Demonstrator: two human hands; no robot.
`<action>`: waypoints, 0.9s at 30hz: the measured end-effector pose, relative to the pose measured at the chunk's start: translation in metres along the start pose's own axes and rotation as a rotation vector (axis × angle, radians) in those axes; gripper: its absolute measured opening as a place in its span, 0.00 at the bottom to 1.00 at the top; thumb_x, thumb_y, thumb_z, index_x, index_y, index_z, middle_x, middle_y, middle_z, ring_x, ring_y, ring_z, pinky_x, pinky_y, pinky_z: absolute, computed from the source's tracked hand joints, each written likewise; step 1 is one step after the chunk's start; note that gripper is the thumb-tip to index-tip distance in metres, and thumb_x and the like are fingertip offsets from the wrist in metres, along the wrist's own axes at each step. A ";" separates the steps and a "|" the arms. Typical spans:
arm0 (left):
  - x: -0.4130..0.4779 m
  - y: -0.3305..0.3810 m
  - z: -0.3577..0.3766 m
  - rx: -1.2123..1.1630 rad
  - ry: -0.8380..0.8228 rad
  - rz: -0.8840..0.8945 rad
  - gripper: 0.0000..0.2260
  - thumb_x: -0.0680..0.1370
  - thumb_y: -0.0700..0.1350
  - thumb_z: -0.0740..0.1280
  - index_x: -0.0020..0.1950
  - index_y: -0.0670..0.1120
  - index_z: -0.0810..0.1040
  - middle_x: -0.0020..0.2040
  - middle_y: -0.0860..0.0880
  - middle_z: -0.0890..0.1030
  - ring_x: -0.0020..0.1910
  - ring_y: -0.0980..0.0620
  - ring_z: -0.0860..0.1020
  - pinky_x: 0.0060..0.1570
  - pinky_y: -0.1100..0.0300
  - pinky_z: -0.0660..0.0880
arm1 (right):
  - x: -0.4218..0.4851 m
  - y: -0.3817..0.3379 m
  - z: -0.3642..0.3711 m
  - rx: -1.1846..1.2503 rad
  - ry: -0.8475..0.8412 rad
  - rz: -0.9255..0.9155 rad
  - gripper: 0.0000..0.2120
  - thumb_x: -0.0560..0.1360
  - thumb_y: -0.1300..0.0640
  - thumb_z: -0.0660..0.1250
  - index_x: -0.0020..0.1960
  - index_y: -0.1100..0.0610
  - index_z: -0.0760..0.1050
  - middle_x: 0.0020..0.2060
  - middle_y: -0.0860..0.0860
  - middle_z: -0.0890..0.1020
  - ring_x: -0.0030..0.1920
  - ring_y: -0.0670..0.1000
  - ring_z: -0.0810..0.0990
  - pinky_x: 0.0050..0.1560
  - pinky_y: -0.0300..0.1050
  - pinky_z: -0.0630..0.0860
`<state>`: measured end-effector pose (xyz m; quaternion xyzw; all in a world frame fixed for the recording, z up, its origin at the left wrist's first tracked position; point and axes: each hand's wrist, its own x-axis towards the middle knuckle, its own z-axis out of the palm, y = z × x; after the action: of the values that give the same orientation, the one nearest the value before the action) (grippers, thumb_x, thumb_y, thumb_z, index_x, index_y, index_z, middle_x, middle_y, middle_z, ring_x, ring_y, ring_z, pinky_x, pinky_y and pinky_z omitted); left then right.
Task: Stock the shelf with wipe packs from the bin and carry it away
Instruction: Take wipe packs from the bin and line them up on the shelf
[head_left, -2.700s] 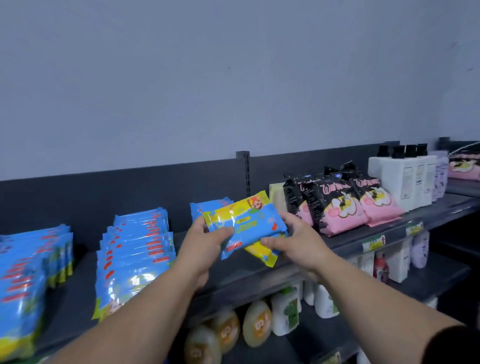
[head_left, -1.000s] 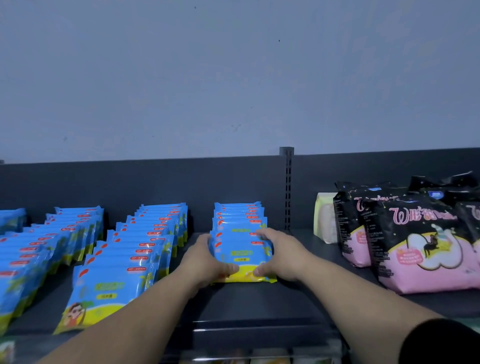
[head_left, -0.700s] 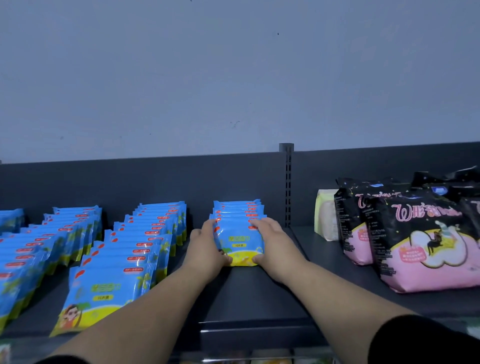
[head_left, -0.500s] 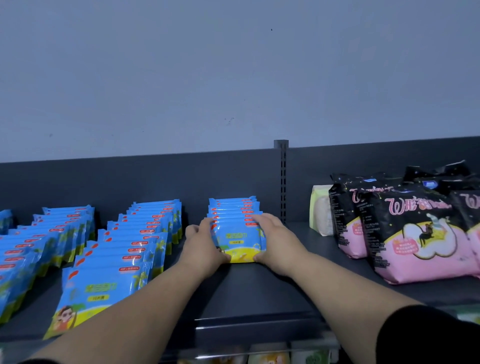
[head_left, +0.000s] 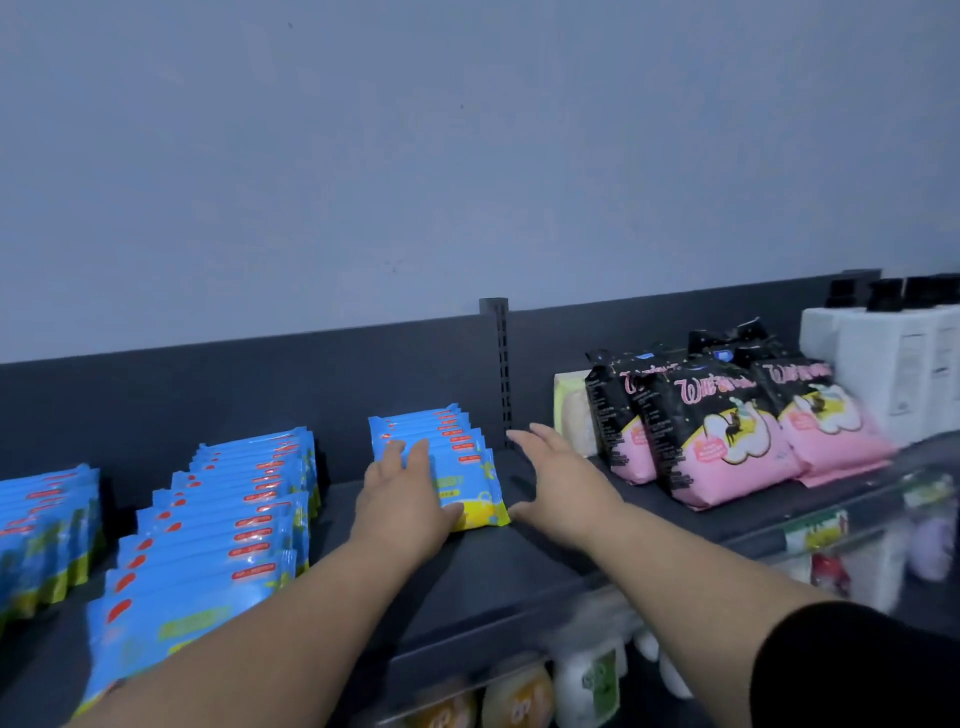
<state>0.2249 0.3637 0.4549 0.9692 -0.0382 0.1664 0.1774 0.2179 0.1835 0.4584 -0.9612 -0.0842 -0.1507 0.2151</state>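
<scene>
Left hand (head_left: 402, 496) rests on blue-and-yellow wipe packs (head_left: 457, 467)

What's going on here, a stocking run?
A person is stocking a dark shelf with blue wipe packs. The left hand lies flat on the front pack of the short middle row. The right hand is open just right of that row and touches no pack. Fuller rows of the same packs stand to the left, and pink-and-black bags stand to the right.
</scene>
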 end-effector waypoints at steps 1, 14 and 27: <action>-0.003 0.003 -0.001 0.053 0.011 0.052 0.37 0.75 0.59 0.66 0.77 0.50 0.52 0.77 0.47 0.51 0.75 0.45 0.54 0.71 0.51 0.58 | -0.007 -0.001 -0.002 -0.029 0.033 0.026 0.40 0.70 0.49 0.71 0.76 0.45 0.54 0.77 0.46 0.52 0.72 0.51 0.64 0.69 0.47 0.66; -0.065 0.036 0.008 0.082 -0.061 0.409 0.29 0.78 0.63 0.55 0.76 0.53 0.56 0.78 0.48 0.52 0.76 0.46 0.51 0.73 0.45 0.48 | -0.161 0.002 -0.015 -0.324 0.193 0.444 0.33 0.76 0.36 0.60 0.77 0.44 0.53 0.77 0.48 0.54 0.77 0.51 0.51 0.75 0.55 0.50; -0.184 0.174 0.078 0.013 -0.216 0.797 0.30 0.78 0.64 0.54 0.77 0.54 0.51 0.78 0.49 0.50 0.77 0.48 0.48 0.74 0.46 0.44 | -0.313 0.095 -0.056 -0.349 0.197 0.799 0.32 0.76 0.38 0.60 0.76 0.43 0.53 0.77 0.48 0.55 0.76 0.51 0.52 0.75 0.58 0.50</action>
<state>0.0521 0.1760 0.3820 0.8916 -0.4279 0.1194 0.0879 -0.0689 0.0441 0.3678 -0.9213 0.3412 -0.1588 0.0978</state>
